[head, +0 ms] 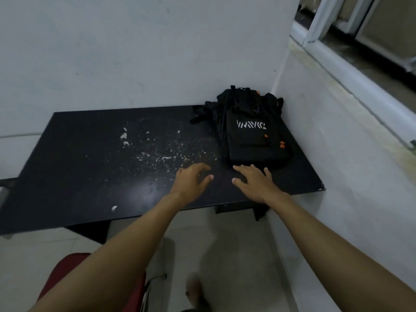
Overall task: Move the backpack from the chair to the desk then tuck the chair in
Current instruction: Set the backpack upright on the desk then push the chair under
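Note:
A black backpack point(251, 129) with white lettering and orange zip pulls lies flat on the far right corner of the black desk point(90, 167), against the walls. My right hand point(255, 182) hovers just in front of the backpack's near edge, fingers spread, holding nothing. My left hand point(191, 182) hangs over the desk a little to the left of it, fingers loosely curled and empty. The red chair point(67, 280) shows at the bottom left, partly hidden under my left forearm, standing away from the desk.
White walls close the desk in behind and on the right. A window ledge point(351, 70) runs along the upper right. The desk top is scratched with pale flecks. Pale tiled floor point(225, 244) lies between chair and desk, where my foot point(193, 289) stands.

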